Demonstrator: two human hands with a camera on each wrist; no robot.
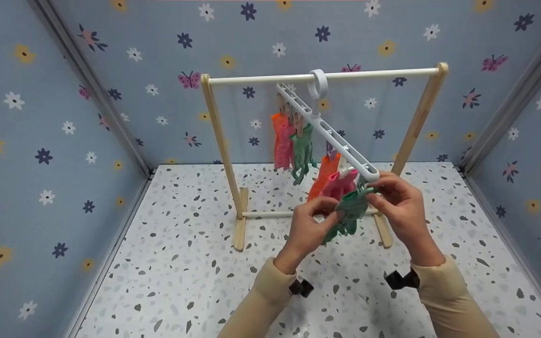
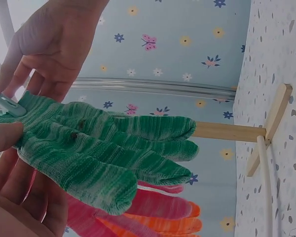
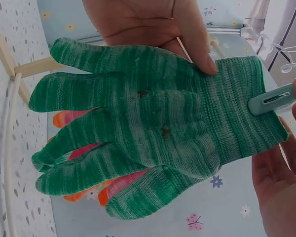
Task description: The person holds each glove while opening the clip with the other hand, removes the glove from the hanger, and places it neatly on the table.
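A green striped knit glove [image 3: 153,108] hangs by its cuff from the near end of a white clip hanger [image 1: 338,143]. My left hand [image 1: 309,227] pinches the glove's edge near the cuff, thumb on the fabric. At the cuff, my right hand [image 1: 404,206] grips a pale green clothes peg [image 3: 272,100] that overlaps the cuff. Just behind hang a pink glove [image 1: 341,184] and an orange glove [image 1: 325,174]. Toward the hanger's far end are another orange glove [image 1: 278,120], a pink glove [image 1: 283,152] and a green glove [image 1: 302,151], held by brownish pegs.
The hanger's ring hook [image 1: 318,84] loops over the white top bar [image 1: 261,79] of a wooden-legged rack [image 1: 223,150]. The rack stands on a speckled white surface [image 1: 181,281]. Blue flowered panels [image 1: 158,56] enclose the back and sides.
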